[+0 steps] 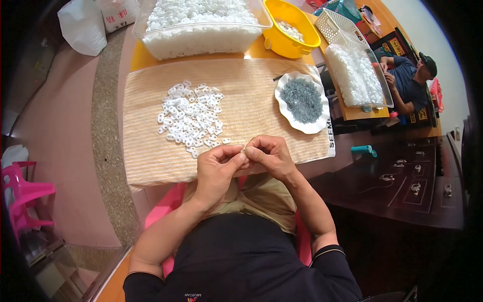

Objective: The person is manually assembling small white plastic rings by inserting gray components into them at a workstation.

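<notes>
My left hand [219,167] and my right hand [273,157] meet at the near edge of the cloth, fingertips pinched together. Between them shows a bit of a small white plastic piece [243,149], mostly covered by the fingers. Just beyond my left hand, a loose pile of small white plastic pieces with two holes [191,116] lies spread on the striped tan cloth [246,100]. To the right of the pile, a white scalloped plate [318,127] holds a heap of small grey translucent parts [301,99].
Behind the cloth stand a clear bin [196,46] full of white pieces and a yellow basin [302,48]. On the right, another clear bin [375,106] sits near a seated person [406,75]. A pink stool [30,191] is at left, dark drawers [402,186] at right.
</notes>
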### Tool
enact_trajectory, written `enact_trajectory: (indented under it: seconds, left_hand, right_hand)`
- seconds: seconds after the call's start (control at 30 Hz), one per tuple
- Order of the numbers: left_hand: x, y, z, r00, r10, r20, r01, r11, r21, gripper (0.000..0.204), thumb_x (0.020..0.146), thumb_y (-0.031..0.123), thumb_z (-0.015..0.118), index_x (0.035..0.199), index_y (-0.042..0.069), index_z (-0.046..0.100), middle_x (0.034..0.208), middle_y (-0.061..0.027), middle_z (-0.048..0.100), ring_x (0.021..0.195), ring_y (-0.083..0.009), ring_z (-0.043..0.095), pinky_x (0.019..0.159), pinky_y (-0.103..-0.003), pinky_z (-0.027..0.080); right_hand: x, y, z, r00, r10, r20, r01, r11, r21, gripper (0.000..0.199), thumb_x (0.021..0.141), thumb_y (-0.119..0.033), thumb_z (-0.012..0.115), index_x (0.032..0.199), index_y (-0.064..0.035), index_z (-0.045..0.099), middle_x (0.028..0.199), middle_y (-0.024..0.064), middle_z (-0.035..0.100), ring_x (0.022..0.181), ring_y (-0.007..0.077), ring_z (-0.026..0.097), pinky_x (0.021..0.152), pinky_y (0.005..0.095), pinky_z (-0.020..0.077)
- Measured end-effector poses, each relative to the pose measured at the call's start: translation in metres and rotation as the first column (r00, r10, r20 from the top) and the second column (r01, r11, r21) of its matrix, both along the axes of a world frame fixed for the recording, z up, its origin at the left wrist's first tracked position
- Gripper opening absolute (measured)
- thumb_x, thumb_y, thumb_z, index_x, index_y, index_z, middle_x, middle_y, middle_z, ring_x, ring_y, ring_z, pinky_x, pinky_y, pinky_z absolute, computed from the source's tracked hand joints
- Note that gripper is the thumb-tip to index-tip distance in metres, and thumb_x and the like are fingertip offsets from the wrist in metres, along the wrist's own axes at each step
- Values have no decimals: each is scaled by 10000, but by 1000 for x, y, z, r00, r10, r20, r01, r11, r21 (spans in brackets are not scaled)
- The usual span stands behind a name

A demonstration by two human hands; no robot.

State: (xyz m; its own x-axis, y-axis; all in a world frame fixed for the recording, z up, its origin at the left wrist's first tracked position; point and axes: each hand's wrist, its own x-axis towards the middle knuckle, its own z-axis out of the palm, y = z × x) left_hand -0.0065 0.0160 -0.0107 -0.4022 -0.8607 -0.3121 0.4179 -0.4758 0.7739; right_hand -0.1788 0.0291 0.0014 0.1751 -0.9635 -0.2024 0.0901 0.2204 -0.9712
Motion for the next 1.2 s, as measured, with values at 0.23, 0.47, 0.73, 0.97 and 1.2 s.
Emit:
enact_trajectory:
  seconds: [0.23, 0.47, 0.73, 0.97, 1.2]
  left_hand:
    - [0, -3, 0, 999, 10, -46, -8, 999, 42, 191, 868, 8, 633, 1036, -81, 616, 869, -107, 675, 771, -130, 658, 729, -224, 557]
    - [2, -9, 0, 996, 1, -86, 8, 994, 105, 193, 867, 2, 629, 1043, -74, 610, 872, -109, 671, 761, -135, 658, 713, -225, 559]
    - [3, -10, 3, 994, 6, -105, 12, 985, 171, 183, 868, -3, 626, 1039, -64, 606, 880, -112, 671, 763, -138, 659, 712, -225, 561]
    - [4, -10, 0, 994, 3, -107, 15, 986, 165, 180, 867, 2, 630, 1034, -60, 604, 878, -110, 669, 766, -139, 660, 713, -229, 562]
    - [5, -11, 2, 992, 22, -123, 1, 983, 181, 185, 871, 7, 627, 1042, -58, 601, 881, -105, 666, 764, -137, 656, 715, -230, 562]
  right_hand:
    - [-2, 2, -9, 998, -62, -15, 62, 998, 14, 173, 927, -127, 607, 931, 43, 637, 815, 53, 659, 707, 91, 609, 654, 223, 509]
    - [-5, 0, -10, 998, -45, 49, 45, 999, 17, 172, 920, -85, 604, 1021, 52, 630, 860, 49, 657, 745, 90, 613, 683, 215, 511]
    - [-4, -2, -13, 997, -54, 57, 53, 999, 8, 177, 916, -76, 606, 1035, 54, 625, 875, 54, 660, 746, 91, 613, 686, 218, 511]
    - [-4, -2, -11, 998, -45, 34, 45, 999, 9, 170, 915, -76, 608, 1027, 49, 629, 866, 50, 661, 746, 84, 615, 679, 211, 509]
    - [-6, -4, -9, 996, -76, -39, 77, 997, 19, 173, 905, -72, 621, 1029, 49, 629, 877, 54, 661, 742, 91, 621, 669, 216, 514]
